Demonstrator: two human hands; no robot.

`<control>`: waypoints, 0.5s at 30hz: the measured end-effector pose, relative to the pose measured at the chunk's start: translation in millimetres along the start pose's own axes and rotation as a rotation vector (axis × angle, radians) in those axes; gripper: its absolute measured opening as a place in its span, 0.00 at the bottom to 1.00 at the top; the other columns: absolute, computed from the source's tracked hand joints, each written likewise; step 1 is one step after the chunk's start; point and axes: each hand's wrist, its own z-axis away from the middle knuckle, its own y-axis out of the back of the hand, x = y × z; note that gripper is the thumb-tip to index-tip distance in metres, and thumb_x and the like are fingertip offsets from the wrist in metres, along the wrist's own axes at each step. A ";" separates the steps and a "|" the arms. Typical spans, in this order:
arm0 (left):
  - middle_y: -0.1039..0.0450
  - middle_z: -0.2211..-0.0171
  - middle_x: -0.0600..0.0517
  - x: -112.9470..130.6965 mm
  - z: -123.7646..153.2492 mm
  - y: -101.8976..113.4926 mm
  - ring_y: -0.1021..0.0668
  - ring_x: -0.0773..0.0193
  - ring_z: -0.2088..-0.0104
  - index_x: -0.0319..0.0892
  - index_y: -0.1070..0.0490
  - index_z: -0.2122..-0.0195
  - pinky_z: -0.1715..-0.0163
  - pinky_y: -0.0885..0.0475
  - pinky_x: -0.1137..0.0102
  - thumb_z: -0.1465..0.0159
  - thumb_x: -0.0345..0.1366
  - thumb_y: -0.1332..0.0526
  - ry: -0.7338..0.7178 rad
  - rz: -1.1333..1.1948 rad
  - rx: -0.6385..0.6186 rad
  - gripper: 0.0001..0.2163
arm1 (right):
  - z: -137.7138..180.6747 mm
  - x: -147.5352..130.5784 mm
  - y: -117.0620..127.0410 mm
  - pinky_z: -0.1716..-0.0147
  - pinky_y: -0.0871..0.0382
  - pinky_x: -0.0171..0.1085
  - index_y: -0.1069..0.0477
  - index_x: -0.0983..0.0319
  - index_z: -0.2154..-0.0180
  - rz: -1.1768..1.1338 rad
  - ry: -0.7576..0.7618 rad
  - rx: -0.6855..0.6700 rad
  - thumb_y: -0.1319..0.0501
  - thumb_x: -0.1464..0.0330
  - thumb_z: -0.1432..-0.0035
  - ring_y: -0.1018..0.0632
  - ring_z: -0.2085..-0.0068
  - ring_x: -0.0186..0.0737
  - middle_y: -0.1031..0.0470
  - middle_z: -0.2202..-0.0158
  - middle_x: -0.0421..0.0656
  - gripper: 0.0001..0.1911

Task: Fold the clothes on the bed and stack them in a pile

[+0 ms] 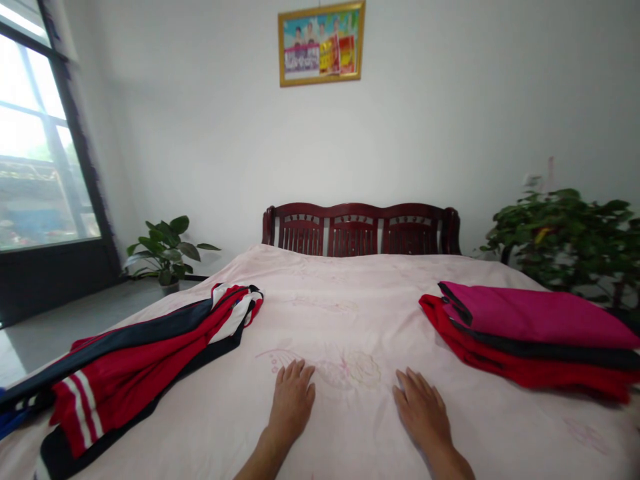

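My left hand [291, 399] lies flat, palm down, on the pale pink bedsheet [350, 313], fingers stretched out and holding nothing. My right hand [421, 408] rests the same way a little to its right, also flat with nothing in it. Between and just beyond the two hands is a faint embroidered flower pattern [345, 369] on the sheet. To the left lies a loose heap of red, navy and white striped clothes [140, 357]. To the right sits a folded stack of garments [530, 333], magenta on top, dark in the middle, red beneath.
A dark red wooden bench or headboard [360, 230] stands at the bed's far end against a white wall with a framed picture [321, 44]. Potted plants stand at the left [165, 253] and right [570, 240]. A large window [40, 153] is at left.
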 end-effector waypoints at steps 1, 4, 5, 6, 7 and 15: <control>0.33 0.38 0.50 -0.1 0.1 -0.2 0.36 0.55 0.35 0.50 0.30 0.41 0.34 0.48 0.54 0.34 0.32 0.49 -0.001 0.001 0.002 0.21 | -0.2 0.1 -0.2 0.36 0.46 0.52 0.31 0.60 0.40 0.002 0.000 -0.003 0.52 0.64 0.33 0.36 0.34 0.50 0.35 0.35 0.48 0.25; 0.33 0.38 0.50 -0.6 0.3 -1.0 0.36 0.54 0.36 0.50 0.30 0.42 0.34 0.48 0.54 0.34 0.33 0.49 -0.003 0.001 0.007 0.21 | -0.5 0.5 -1.3 0.36 0.46 0.52 0.31 0.60 0.40 0.003 0.003 -0.001 0.53 0.63 0.33 0.36 0.34 0.50 0.35 0.35 0.48 0.25; 0.33 0.38 0.50 -0.9 0.4 -1.4 0.36 0.54 0.36 0.50 0.30 0.42 0.34 0.48 0.54 0.34 0.33 0.49 -0.004 0.001 0.007 0.21 | -0.6 0.7 -1.6 0.36 0.46 0.52 0.31 0.60 0.40 0.004 0.006 0.004 0.53 0.63 0.33 0.36 0.34 0.50 0.35 0.35 0.49 0.25; 0.33 0.38 0.50 -1.2 0.4 -1.7 0.36 0.54 0.36 0.50 0.30 0.42 0.34 0.48 0.54 0.34 0.33 0.49 -0.004 0.000 0.007 0.21 | -0.6 0.8 -1.8 0.36 0.46 0.52 0.31 0.60 0.40 0.007 0.007 0.007 0.53 0.63 0.33 0.36 0.34 0.51 0.35 0.35 0.49 0.25; 0.33 0.37 0.50 -1.4 0.3 -2.0 0.36 0.54 0.36 0.50 0.30 0.42 0.34 0.48 0.54 0.34 0.33 0.48 -0.003 -0.001 0.005 0.21 | -0.5 0.8 -2.0 0.36 0.46 0.52 0.31 0.60 0.40 0.010 0.007 0.008 0.53 0.63 0.33 0.36 0.34 0.51 0.35 0.35 0.49 0.25; 0.33 0.38 0.50 -1.2 -0.4 -1.7 0.36 0.55 0.36 0.50 0.30 0.42 0.34 0.48 0.54 0.34 0.32 0.48 -0.008 0.008 0.005 0.21 | -0.5 1.7 -4.1 0.36 0.46 0.51 0.31 0.59 0.40 -0.007 0.007 0.017 0.53 0.63 0.34 0.36 0.35 0.50 0.34 0.36 0.48 0.25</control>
